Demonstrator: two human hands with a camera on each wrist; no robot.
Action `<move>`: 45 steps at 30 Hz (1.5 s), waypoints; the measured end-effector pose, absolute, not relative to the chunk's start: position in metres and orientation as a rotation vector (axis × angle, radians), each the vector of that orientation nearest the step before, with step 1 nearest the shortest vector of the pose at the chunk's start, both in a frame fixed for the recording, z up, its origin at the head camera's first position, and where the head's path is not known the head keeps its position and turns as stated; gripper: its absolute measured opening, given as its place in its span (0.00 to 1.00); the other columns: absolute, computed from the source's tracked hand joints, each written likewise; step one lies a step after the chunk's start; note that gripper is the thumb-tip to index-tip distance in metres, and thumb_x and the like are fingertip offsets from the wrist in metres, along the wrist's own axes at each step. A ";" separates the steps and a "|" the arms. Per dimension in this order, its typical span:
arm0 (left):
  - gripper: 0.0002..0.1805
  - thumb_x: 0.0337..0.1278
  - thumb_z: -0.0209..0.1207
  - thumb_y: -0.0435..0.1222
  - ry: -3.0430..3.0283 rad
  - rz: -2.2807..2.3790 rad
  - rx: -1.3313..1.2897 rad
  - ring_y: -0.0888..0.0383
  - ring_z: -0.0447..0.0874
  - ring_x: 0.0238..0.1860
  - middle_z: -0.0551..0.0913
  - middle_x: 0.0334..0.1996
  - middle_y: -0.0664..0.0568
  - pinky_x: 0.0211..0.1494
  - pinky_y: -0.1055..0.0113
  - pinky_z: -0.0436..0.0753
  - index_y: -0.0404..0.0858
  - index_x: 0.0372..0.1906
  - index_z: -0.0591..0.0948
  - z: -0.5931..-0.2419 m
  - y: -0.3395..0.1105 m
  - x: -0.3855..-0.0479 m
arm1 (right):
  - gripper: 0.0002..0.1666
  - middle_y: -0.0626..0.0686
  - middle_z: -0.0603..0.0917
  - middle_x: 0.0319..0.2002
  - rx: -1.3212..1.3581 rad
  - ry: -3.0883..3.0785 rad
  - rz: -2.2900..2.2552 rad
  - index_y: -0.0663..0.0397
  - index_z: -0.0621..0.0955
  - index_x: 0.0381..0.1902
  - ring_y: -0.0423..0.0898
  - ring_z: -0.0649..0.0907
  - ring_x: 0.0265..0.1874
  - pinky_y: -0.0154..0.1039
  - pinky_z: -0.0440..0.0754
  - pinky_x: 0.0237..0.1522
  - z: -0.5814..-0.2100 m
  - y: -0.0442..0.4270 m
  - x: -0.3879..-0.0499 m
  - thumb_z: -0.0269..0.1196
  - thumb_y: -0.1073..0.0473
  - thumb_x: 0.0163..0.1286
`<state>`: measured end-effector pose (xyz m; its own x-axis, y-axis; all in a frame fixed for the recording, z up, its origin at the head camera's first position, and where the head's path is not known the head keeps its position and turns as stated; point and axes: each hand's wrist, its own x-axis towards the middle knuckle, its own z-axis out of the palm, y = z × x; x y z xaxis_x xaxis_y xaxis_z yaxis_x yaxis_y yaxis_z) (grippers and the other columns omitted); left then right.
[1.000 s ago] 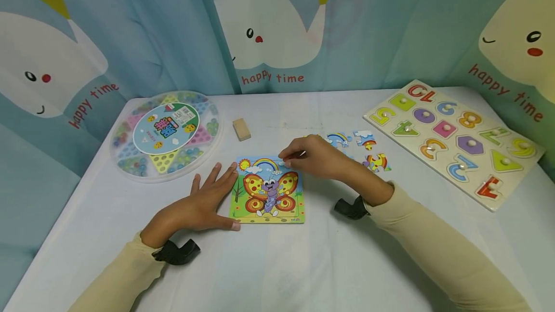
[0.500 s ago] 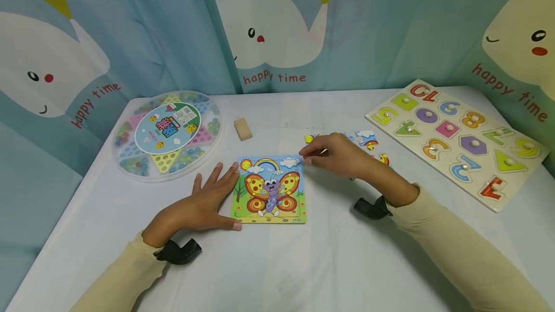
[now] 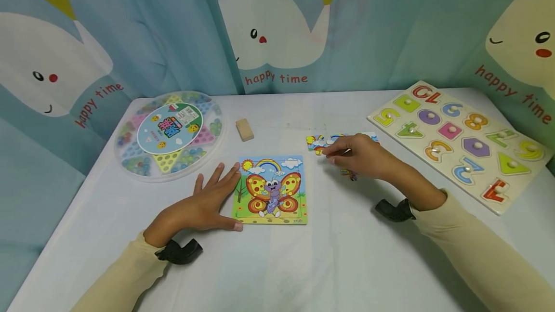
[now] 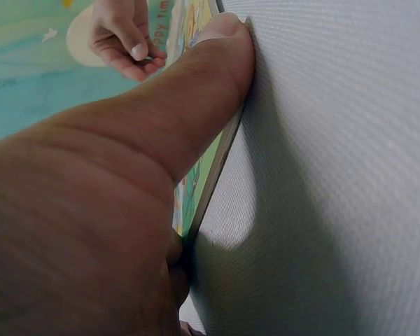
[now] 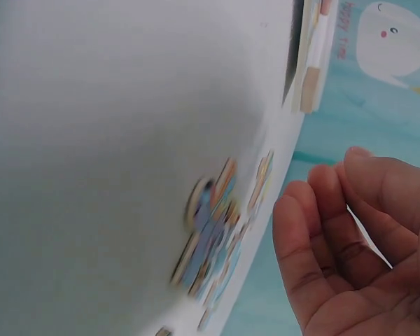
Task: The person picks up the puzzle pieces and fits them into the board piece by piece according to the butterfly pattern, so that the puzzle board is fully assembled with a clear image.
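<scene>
A square butterfly puzzle board [image 3: 270,191] lies flat on the table in the head view. My left hand [image 3: 195,213] rests at its left side, fingers spread, with fingertips on the edge and the thumb at the near-left corner. My right hand [image 3: 360,155] hovers over loose jigsaw pieces [image 3: 311,142] right of the board, partly hiding them. In the right wrist view, its fingers are loosely curled with no piece visible between them, and several jigsaw pieces [image 5: 213,231] lie on the cloth beyond. The left wrist view shows my left thumb [image 4: 196,91] against the board's edge.
A round clear-lidded bead case [image 3: 171,158] stands at the back left. Near it lies a small wooden block [image 3: 244,129]. A peg board with numbers and shapes [image 3: 459,131] lies at the right. A whale-print curtain [image 3: 277,23] hangs behind the table.
My right hand has moved right, from the board's upper-right corner to the loose jigsaw pieces. My left hand stays at the board's left edge.
</scene>
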<state>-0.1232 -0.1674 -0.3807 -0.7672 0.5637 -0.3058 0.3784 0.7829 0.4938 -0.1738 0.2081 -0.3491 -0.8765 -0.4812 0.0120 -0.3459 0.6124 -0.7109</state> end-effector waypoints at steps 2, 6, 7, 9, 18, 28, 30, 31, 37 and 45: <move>0.64 0.42 0.70 0.59 2.528 0.575 0.712 0.47 0.20 0.75 0.34 0.78 0.55 0.66 0.35 0.23 0.40 0.78 0.46 -0.381 -0.167 -0.123 | 0.11 0.54 0.86 0.40 -0.683 2.682 -1.085 0.65 0.85 0.45 0.47 0.83 0.39 0.38 0.82 0.42 -0.349 0.213 -0.173 0.64 0.71 0.64; 0.64 0.43 0.70 0.59 2.527 0.582 0.717 0.46 0.20 0.75 0.34 0.78 0.54 0.66 0.35 0.23 0.40 0.78 0.45 -0.380 -0.167 -0.123 | 0.14 0.55 0.87 0.40 -0.658 2.690 -1.074 0.67 0.84 0.48 0.47 0.84 0.38 0.35 0.82 0.39 -0.348 0.222 -0.171 0.64 0.72 0.64; 0.64 0.43 0.70 0.59 2.528 0.581 0.717 0.46 0.20 0.75 0.34 0.78 0.54 0.66 0.35 0.24 0.40 0.78 0.45 -0.380 -0.167 -0.123 | 0.14 0.55 0.87 0.39 -0.650 2.693 -1.070 0.67 0.84 0.48 0.47 0.84 0.38 0.34 0.82 0.38 -0.348 0.224 -0.171 0.64 0.72 0.64; 0.64 0.43 0.70 0.59 2.529 0.579 0.716 0.46 0.20 0.75 0.34 0.78 0.54 0.66 0.35 0.24 0.40 0.78 0.45 -0.380 -0.167 -0.123 | 0.14 0.55 0.87 0.40 -0.637 2.689 -1.079 0.68 0.84 0.48 0.47 0.84 0.38 0.33 0.82 0.37 -0.347 0.228 -0.170 0.64 0.72 0.64; 0.64 0.43 0.71 0.58 2.526 0.585 0.719 0.46 0.20 0.75 0.34 0.78 0.54 0.66 0.35 0.24 0.39 0.78 0.46 -0.380 -0.168 -0.122 | 0.16 0.57 0.87 0.40 -0.646 2.729 -1.042 0.69 0.83 0.48 0.51 0.85 0.40 0.31 0.81 0.39 -0.352 0.244 -0.169 0.65 0.74 0.61; 0.64 0.44 0.70 0.59 2.523 0.582 0.718 0.46 0.20 0.75 0.33 0.78 0.54 0.66 0.35 0.23 0.39 0.78 0.45 -0.380 -0.168 -0.123 | 0.17 0.53 0.83 0.37 -0.664 2.793 -1.003 0.67 0.84 0.47 0.46 0.80 0.36 0.31 0.79 0.39 -0.354 0.247 -0.166 0.70 0.68 0.59; 0.64 0.44 0.70 0.59 2.522 0.583 0.718 0.47 0.19 0.75 0.33 0.78 0.54 0.66 0.35 0.23 0.39 0.78 0.45 -0.380 -0.168 -0.123 | 0.18 0.54 0.83 0.38 -0.653 2.790 -0.993 0.67 0.84 0.48 0.47 0.80 0.37 0.33 0.79 0.39 -0.354 0.247 -0.166 0.70 0.68 0.59; 0.64 0.44 0.70 0.59 2.522 0.583 0.718 0.46 0.19 0.75 0.33 0.78 0.54 0.66 0.35 0.23 0.39 0.78 0.45 -0.380 -0.168 -0.123 | 0.18 0.54 0.83 0.38 -0.644 2.790 -0.988 0.66 0.83 0.48 0.48 0.81 0.37 0.33 0.79 0.39 -0.354 0.247 -0.166 0.70 0.68 0.59; 0.64 0.44 0.70 0.58 2.527 0.576 0.712 0.46 0.20 0.75 0.33 0.78 0.54 0.66 0.35 0.24 0.39 0.78 0.45 -0.380 -0.168 -0.123 | 0.23 0.57 0.84 0.43 -0.615 2.765 -0.949 0.67 0.81 0.53 0.50 0.80 0.42 0.43 0.78 0.45 -0.354 0.244 -0.166 0.71 0.66 0.59; 0.63 0.44 0.70 0.58 2.527 0.580 0.714 0.47 0.20 0.75 0.34 0.78 0.54 0.66 0.36 0.23 0.39 0.78 0.45 -0.379 -0.167 -0.122 | 0.26 0.59 0.82 0.46 -0.617 2.760 -0.871 0.66 0.80 0.56 0.53 0.79 0.45 0.51 0.76 0.49 -0.356 0.242 -0.166 0.70 0.67 0.58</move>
<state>-0.1220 -0.1671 -0.3793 -0.7655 0.5682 -0.3018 0.3799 0.7778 0.5007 -0.1663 0.2421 -0.3557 -0.8973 -0.4389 -0.0475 -0.3321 0.7420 -0.5824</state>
